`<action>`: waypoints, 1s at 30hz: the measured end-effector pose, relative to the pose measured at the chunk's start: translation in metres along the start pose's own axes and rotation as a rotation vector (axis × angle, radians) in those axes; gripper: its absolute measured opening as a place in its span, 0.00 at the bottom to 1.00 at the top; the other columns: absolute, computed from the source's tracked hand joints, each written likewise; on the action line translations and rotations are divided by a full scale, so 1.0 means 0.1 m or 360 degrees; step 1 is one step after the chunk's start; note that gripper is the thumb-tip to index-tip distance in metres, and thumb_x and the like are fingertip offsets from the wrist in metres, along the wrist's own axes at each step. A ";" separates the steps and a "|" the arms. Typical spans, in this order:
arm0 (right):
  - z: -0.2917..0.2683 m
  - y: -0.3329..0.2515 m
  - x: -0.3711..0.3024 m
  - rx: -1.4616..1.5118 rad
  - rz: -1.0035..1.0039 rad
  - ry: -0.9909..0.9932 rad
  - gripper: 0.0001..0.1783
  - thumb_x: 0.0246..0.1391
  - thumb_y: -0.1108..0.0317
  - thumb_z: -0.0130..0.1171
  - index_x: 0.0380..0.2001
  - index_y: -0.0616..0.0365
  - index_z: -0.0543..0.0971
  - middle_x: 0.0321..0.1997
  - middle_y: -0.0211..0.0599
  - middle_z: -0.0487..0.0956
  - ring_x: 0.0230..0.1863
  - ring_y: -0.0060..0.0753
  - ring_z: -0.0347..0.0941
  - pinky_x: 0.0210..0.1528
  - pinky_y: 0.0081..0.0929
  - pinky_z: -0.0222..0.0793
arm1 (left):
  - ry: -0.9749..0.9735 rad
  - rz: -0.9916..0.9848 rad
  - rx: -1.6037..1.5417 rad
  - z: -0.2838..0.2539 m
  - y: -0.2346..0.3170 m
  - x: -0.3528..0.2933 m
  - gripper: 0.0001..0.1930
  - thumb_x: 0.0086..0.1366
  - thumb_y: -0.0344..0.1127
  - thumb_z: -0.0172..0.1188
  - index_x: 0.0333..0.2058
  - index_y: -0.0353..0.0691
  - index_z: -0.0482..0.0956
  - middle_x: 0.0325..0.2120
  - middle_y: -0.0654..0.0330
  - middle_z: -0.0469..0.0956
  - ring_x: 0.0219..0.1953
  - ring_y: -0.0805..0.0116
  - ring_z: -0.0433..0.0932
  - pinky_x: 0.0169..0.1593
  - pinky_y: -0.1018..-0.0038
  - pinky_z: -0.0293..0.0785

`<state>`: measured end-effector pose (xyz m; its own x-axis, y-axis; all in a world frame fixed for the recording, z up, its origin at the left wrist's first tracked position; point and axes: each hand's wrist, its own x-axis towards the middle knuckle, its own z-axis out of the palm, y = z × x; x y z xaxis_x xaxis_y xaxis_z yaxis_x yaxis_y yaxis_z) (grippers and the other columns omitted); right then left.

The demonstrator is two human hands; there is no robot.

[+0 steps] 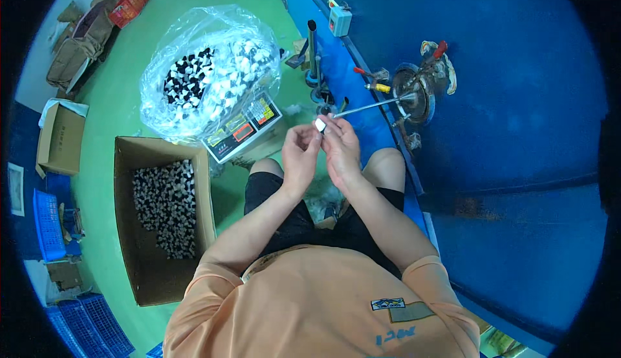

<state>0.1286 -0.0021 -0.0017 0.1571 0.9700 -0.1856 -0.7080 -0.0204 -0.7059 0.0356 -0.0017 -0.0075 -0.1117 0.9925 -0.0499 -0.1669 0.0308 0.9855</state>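
Observation:
In front of my lap, both hands meet at a small black-and-white piece (320, 124), its white face showing. My left hand (300, 160) is closed, with thumb and fingertips pinching at the piece's lower edge. The fingers of my right hand (341, 153) are closed around its right side and partly cover it. Just beyond my right fingertips is the end of a thin metal rod (367, 107), which runs to a round metal fixture (414, 94). Whether the piece touches the rod cannot be made out.
A clear plastic bag (155, 109) of black and white pieces stands behind a scale (236, 131). At left, a cardboard box (123, 228) holds many similar pieces. The blue machine (504, 138) fills the right side. A dark upright tube (313, 51) stands ahead.

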 end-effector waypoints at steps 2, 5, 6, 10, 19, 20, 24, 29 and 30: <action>0.00 0.01 0.00 -0.0094 -0.0049 0.0033 0.18 0.63 0.78 0.50 0.56 0.64 0.65 0.57 0.49 0.74 0.56 0.36 0.72 0.59 0.28 0.68 | 0.0011 -0.0114 -0.0099 0.06 0.04 -0.02 0.08 0.63 0.25 0.58 0.41 0.32 0.79 0.37 0.59 0.77 0.35 0.74 0.74 0.42 0.79 0.72; 0.00 0.03 0.00 -0.0378 -0.0196 0.0133 0.20 0.61 0.80 0.50 0.56 0.64 0.64 0.57 0.47 0.74 0.56 0.34 0.72 0.60 0.26 0.67 | 0.0046 -0.0457 -0.0399 0.13 0.10 -0.04 0.06 0.65 0.27 0.58 0.40 0.32 0.78 0.33 0.61 0.78 0.33 0.76 0.73 0.41 0.81 0.72; 0.00 0.04 -0.01 -0.0378 -0.0198 0.0132 0.20 0.61 0.80 0.50 0.56 0.64 0.64 0.57 0.47 0.74 0.56 0.34 0.72 0.60 0.26 0.67 | 0.0045 -0.0455 -0.0400 0.13 0.10 -0.03 0.06 0.65 0.27 0.58 0.40 0.32 0.78 0.33 0.61 0.78 0.33 0.76 0.73 0.41 0.81 0.72; 0.00 0.08 -0.08 -0.0490 -0.0165 0.0121 0.19 0.61 0.80 0.49 0.55 0.64 0.65 0.58 0.47 0.74 0.56 0.33 0.72 0.60 0.25 0.67 | -0.0061 -0.0476 -0.0444 0.12 0.03 0.05 0.06 0.65 0.28 0.58 0.40 0.34 0.79 0.33 0.60 0.78 0.34 0.76 0.74 0.41 0.81 0.73; -0.02 0.03 -0.03 -0.0808 -0.0266 0.0073 0.22 0.59 0.83 0.46 0.57 0.64 0.68 0.56 0.47 0.76 0.54 0.34 0.74 0.57 0.25 0.69 | -0.0109 -0.0307 -0.0299 0.11 0.11 0.02 0.06 0.66 0.27 0.58 0.41 0.35 0.78 0.35 0.60 0.78 0.36 0.75 0.74 0.43 0.79 0.73; -0.03 0.02 -0.03 -0.0884 -0.0298 0.0057 0.22 0.58 0.83 0.46 0.57 0.65 0.68 0.55 0.47 0.76 0.53 0.34 0.74 0.56 0.25 0.70 | -0.0127 -0.0291 -0.0285 0.11 0.12 0.02 0.06 0.66 0.27 0.58 0.41 0.36 0.78 0.35 0.61 0.78 0.36 0.75 0.74 0.43 0.79 0.73; -0.09 0.02 0.02 -0.1207 -0.0374 -0.0061 0.24 0.58 0.83 0.45 0.58 0.65 0.69 0.55 0.45 0.77 0.53 0.33 0.74 0.55 0.24 0.70 | -0.0183 -0.0395 -0.0379 0.06 0.13 0.03 0.07 0.66 0.27 0.58 0.42 0.36 0.78 0.35 0.60 0.78 0.36 0.75 0.75 0.42 0.79 0.73; -0.15 0.04 0.08 -0.1280 -0.0241 -0.0120 0.24 0.58 0.82 0.45 0.59 0.64 0.71 0.54 0.42 0.78 0.50 0.30 0.74 0.51 0.23 0.71 | -0.0283 -0.0565 -0.0539 -0.03 0.14 0.10 0.08 0.66 0.28 0.59 0.43 0.38 0.78 0.36 0.60 0.79 0.36 0.74 0.76 0.42 0.79 0.73; -0.17 0.04 0.09 -0.1269 -0.0189 -0.0126 0.24 0.58 0.81 0.45 0.59 0.64 0.71 0.54 0.42 0.78 0.49 0.30 0.75 0.50 0.23 0.71 | -0.0304 -0.0600 -0.0570 -0.04 0.14 0.11 0.08 0.66 0.28 0.59 0.44 0.38 0.78 0.36 0.60 0.79 0.36 0.74 0.76 0.42 0.79 0.73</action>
<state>0.1386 0.0023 -0.0174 0.1298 0.9902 -0.0510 0.0186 -0.0538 -0.9984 0.0281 0.0089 0.0047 0.1942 0.9255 -0.3252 -0.4876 0.3787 0.7866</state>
